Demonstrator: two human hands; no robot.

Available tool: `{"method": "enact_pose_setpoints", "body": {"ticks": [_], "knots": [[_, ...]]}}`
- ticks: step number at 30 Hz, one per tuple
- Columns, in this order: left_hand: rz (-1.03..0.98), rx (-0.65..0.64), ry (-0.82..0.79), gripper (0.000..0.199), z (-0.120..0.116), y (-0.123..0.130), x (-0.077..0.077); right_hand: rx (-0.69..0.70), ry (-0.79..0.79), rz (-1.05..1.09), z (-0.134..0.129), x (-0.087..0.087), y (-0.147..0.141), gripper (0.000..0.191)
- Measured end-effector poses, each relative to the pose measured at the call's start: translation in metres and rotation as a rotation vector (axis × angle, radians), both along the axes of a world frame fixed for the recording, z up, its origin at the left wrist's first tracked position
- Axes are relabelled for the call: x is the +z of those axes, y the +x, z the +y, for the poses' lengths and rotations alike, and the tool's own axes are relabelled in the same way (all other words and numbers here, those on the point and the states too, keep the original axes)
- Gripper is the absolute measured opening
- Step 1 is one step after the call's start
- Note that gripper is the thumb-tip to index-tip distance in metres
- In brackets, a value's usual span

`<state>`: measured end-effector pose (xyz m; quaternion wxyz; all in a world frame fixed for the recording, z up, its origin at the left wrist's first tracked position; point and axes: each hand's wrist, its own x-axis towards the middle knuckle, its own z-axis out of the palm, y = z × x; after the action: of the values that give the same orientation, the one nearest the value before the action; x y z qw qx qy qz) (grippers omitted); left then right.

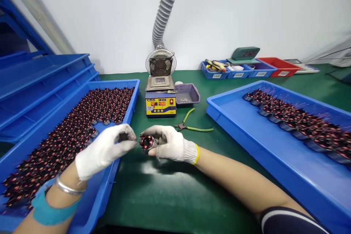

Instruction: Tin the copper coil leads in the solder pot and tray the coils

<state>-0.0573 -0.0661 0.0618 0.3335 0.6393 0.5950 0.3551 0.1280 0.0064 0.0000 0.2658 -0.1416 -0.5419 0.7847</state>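
Note:
My right hand (pixel 171 142), in a white knit glove with a yellow cuff edge, grips a small motor stator (pixel 147 142) with copper windings and a metal rim. The stator's wound face is turned up and toward the left. Close beside it on the left, my left hand (pixel 112 142), in a white glove with darkened fingertips, has thumb and fingers pinched together. Whatever lies between those fingertips, if anything, is too small to make out. Both hands are above the green table (pixel 153 193), in front of a yellow-and-blue solder pot unit (pixel 160 105) with lit red digits.
Many stators fill the left blue tray (pixel 136 97); rows with upright wires stand in the right blue tray (pixel 233 124). Green-handled cutters (pixel 192 126) lie near a grey-purple bin (pixel 196 95). An exhaust hose (pixel 166 7) hangs behind. Small bins (pixel 279 67) line the wall.

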Motion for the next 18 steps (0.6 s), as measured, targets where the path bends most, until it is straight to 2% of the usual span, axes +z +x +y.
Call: {"method": "enact_pose_setpoints", "body": {"ticks": [2, 4, 8, 10, 11, 13, 14, 16, 18], "knots": [[0.034, 0.022, -0.104, 0.036, -0.002, 0.005, -0.001, 0.007, 0.018, -0.027, 0.0, 0.001, 0.001, 0.05], [-0.114, 0.071, -0.13, 0.038, -0.004, 0.002, 0.004, 0.027, 0.041, -0.054, 0.0, 0.002, 0.002, 0.051], [-0.582, 0.172, 0.051, 0.037, 0.0, -0.015, 0.014, 0.026, 0.156, -0.069, 0.001, 0.001, 0.006, 0.049], [-0.705, 0.276, 0.077, 0.033, 0.005, -0.016, 0.012, -0.006, 0.222, -0.063, 0.006, 0.004, 0.009, 0.049], [-0.704, 0.328, 0.049, 0.031, 0.008, -0.014, 0.007, -0.031, 0.256, -0.065, 0.011, 0.007, 0.011, 0.049], [-0.573, 0.346, -0.046, 0.034, 0.013, -0.003, -0.005, -0.115, 0.349, -0.096, 0.026, 0.019, 0.015, 0.05], [-0.443, 0.289, -0.097, 0.036, 0.014, 0.004, -0.013, -0.176, 0.41, -0.122, 0.036, 0.028, 0.017, 0.05], [-0.113, 0.076, -0.194, 0.037, 0.016, 0.018, -0.028, -0.324, 0.549, -0.213, 0.06, 0.05, 0.018, 0.048], [0.189, -0.143, -0.275, 0.036, 0.017, 0.027, -0.04, -0.513, 0.689, -0.411, 0.09, 0.077, 0.014, 0.045]]}}
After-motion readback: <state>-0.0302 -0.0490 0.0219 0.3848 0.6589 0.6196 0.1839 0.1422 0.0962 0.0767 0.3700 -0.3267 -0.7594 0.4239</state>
